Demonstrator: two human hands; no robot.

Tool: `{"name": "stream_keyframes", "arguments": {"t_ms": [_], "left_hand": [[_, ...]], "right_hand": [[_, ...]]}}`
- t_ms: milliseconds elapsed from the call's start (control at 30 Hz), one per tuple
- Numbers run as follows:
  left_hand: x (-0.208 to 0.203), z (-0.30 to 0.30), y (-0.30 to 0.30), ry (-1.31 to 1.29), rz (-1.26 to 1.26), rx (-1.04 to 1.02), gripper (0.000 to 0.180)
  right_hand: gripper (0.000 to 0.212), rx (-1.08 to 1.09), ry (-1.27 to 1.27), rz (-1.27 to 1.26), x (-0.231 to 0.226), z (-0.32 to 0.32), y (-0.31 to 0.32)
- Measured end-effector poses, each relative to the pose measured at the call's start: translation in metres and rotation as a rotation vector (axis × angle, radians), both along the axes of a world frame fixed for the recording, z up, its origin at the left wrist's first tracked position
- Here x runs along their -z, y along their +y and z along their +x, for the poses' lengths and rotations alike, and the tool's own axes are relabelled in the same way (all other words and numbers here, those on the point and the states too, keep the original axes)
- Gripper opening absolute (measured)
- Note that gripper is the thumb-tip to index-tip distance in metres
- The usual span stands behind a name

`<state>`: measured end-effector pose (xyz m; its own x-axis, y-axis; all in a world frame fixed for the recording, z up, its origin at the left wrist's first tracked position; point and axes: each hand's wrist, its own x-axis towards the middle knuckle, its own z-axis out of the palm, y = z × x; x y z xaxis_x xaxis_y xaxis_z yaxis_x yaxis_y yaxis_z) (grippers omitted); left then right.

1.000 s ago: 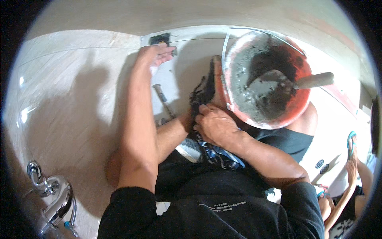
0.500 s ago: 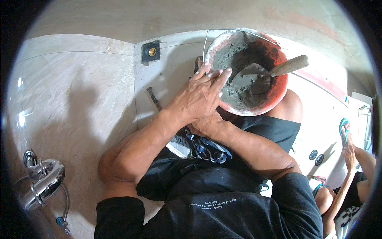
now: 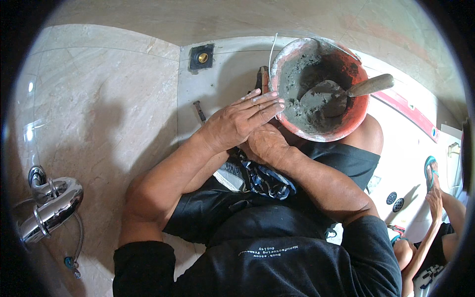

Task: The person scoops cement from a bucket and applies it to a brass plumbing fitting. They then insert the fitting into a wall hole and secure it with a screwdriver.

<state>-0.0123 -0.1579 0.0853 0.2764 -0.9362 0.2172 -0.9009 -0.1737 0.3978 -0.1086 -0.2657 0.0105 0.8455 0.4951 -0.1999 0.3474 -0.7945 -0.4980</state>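
My left hand point(image 3: 246, 118) lies across the top of my right hand, its fingers straight and pointing at the left rim of a red bucket point(image 3: 360, 119). A ring shows on one finger. The fingertips overlap the bucket's edge in view; whether they touch it, I cannot tell. Below it, my right hand point(image 3: 267, 142) has its fingers hidden from sight. Grey wet mortar point(image 3: 297, 116) coats the inside of the bucket. A trowel point(image 3: 370, 85) rests in it, blade in the mortar and wooden handle sticking out over the right rim.
A hammer-like tool point(image 3: 199, 111) lies by the left wall. A brass pipe fitting point(image 3: 203, 58) sits in a dark square recess. Chrome shower mixer point(image 3: 54, 200) juts out at lower left. Red spirit level point(image 3: 408, 116) lies at right; another person's hand point(image 3: 434, 203) is beyond, beside a sandalled foot.
My left hand's fingers have drawn back left, from over the bucket's mouth to its rim. The whole view has shifted slightly; the trowel stays in the bucket.
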Motion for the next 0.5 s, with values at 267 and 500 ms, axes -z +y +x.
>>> {"name": "stream_keyframes", "arguments": {"t_ms": [267, 500], "left_hand": [[0.034, 0.026, 0.087, -0.188, 0.180, -0.664, 0.040], [0.094, 0.087, 0.172, 0.813, 0.579, -1.547, 0.034]], "right_hand": [[0.022, 0.129, 0.043, 0.175, -0.006, -0.006, -0.012], [0.023, 0.091, 0.049, 0.191, -0.024, -0.028, 0.013]]}}
